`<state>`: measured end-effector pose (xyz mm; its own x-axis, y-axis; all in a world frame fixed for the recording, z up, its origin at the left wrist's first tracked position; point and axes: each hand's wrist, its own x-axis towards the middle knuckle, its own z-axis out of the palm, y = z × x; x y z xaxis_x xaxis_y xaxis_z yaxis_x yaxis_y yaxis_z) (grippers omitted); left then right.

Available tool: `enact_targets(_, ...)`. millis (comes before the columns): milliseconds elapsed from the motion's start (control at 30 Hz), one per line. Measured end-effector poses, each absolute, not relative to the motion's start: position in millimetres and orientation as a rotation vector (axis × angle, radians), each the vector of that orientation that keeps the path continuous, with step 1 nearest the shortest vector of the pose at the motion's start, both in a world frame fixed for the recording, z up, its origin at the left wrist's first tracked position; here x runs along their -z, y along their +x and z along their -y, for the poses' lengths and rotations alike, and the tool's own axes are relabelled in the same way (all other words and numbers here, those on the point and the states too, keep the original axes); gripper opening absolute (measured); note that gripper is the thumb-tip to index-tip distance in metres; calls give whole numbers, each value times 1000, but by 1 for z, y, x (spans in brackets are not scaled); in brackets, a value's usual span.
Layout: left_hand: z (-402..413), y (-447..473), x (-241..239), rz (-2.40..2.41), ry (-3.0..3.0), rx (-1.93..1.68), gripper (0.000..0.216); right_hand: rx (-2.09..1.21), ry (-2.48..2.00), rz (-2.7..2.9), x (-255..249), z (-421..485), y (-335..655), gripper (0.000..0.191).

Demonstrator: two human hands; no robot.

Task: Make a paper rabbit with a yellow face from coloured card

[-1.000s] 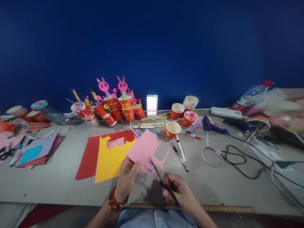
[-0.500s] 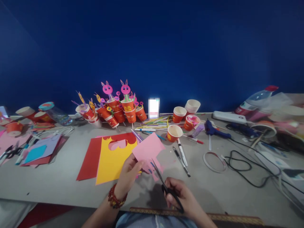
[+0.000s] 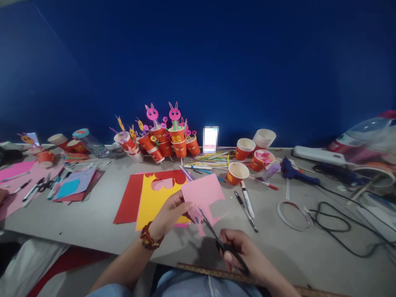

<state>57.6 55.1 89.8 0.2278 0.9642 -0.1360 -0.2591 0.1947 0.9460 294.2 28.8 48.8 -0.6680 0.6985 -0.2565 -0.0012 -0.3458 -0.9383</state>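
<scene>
A sheet of pink paper (image 3: 204,191) with a ragged, cut lower edge is pinched in my left hand (image 3: 172,212), thumb on top. Small blue marks show on the paper near my fingertips. My right hand (image 3: 239,251) is wrapped round the black handles of a pair of scissors (image 3: 212,229). The scissor blades point up and left, and their tips lie at the lower part of the pink paper. Behind my left hand, yellow paper (image 3: 148,206) with rounded cut-outs lies on red paper (image 3: 127,198).
Decorated red paper cups (image 3: 178,142) with pink rabbit faces stand by the blue wall. Open cups (image 3: 238,173), pens (image 3: 246,210) and coloured sticks (image 3: 213,156) lie ahead. On the right are a blue glue gun (image 3: 298,173), a tape ring (image 3: 293,216) and a black cable (image 3: 334,225).
The view has swung to the left, so things appear further right. My right hand and the scissors stay close to the pink paper, which my left hand still holds.
</scene>
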Motion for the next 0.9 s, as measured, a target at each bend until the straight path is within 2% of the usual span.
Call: enact_targets(900,-59,36,-91,-846,1042,-963,32,-2047,-927,1526,-45,-35,283,60)
